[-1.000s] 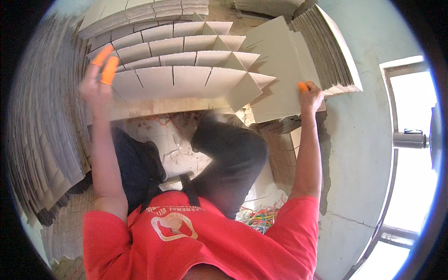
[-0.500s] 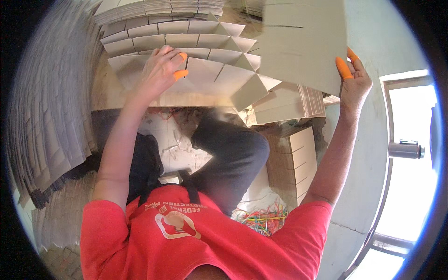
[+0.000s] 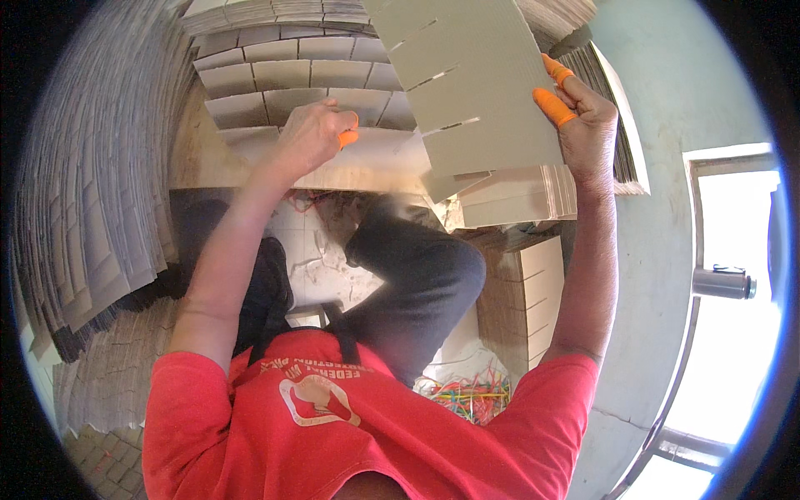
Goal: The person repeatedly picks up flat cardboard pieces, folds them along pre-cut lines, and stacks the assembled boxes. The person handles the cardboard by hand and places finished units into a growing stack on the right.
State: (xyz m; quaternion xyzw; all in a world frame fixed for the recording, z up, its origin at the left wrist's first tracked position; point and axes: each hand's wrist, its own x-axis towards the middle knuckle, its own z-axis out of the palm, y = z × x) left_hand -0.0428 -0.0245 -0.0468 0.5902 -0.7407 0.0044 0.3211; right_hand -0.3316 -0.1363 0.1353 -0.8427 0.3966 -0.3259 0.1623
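Note:
My right hand (image 3: 590, 133), with orange covers on thumb and finger, grips the right edge of a slotted cardboard sheet (image 3: 475, 92). The sheet is tilted over the right end of several upright slotted cardboard strips (image 3: 342, 75) and hides that end. At the nearest strip (image 3: 379, 154), my left hand (image 3: 317, 137) is closed with its fingers curled at the top edge. Orange covers show on its fingertips too; the exact grip is partly hidden by the hand itself.
Tall stacks of cardboard (image 3: 100, 183) rise on the left. More cardboard piles lie at the back (image 3: 258, 12) and right (image 3: 621, 125). A slotted stack (image 3: 533, 292) stands by my knee, near colourful straps (image 3: 475, 396). A bottle (image 3: 725, 283) is at the window.
The slotted sheet has swung left and nearer in my right hand, covering the strips' crossed right end. My left hand has moved slightly right and down, its fingers more curled.

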